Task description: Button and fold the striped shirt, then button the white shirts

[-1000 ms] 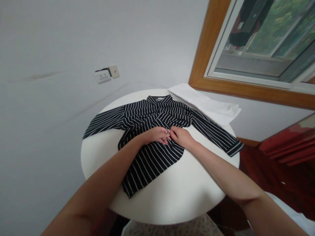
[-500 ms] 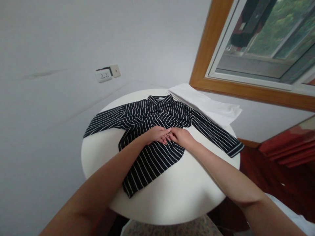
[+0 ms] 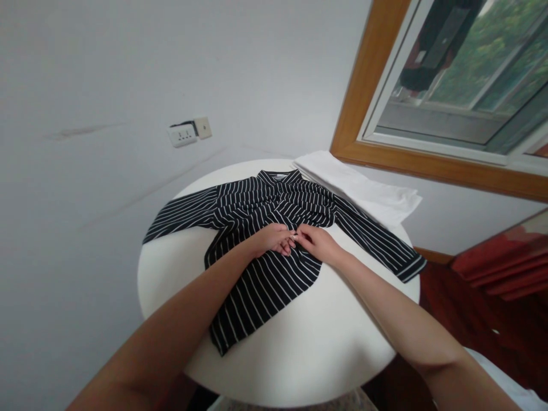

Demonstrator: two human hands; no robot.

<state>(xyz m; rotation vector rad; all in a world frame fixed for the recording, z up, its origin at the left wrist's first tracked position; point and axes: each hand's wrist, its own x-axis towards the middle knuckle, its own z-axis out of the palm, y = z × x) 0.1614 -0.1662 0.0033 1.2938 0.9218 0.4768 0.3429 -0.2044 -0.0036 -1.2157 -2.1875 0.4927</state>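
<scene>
A black shirt with thin white stripes [image 3: 261,274] lies spread on a round white table [image 3: 317,342], collar at the far side and sleeves out to both sides. My left hand [image 3: 272,238] and my right hand [image 3: 314,242] meet at the shirt's front opening near its middle. The fingertips of both hands are curled and pinched together on the fabric edge there. What exactly sits between the fingertips is too small to make out.
A folded white cloth [image 3: 359,185] lies at the table's far right edge, under a wooden window frame [image 3: 363,103]. A wall socket [image 3: 182,135] sits on the white wall behind. Dark red floor [image 3: 479,308] lies to the right.
Both hands stay at the same spot on the shirt front, with only small finger movements. The view has shifted slightly.
</scene>
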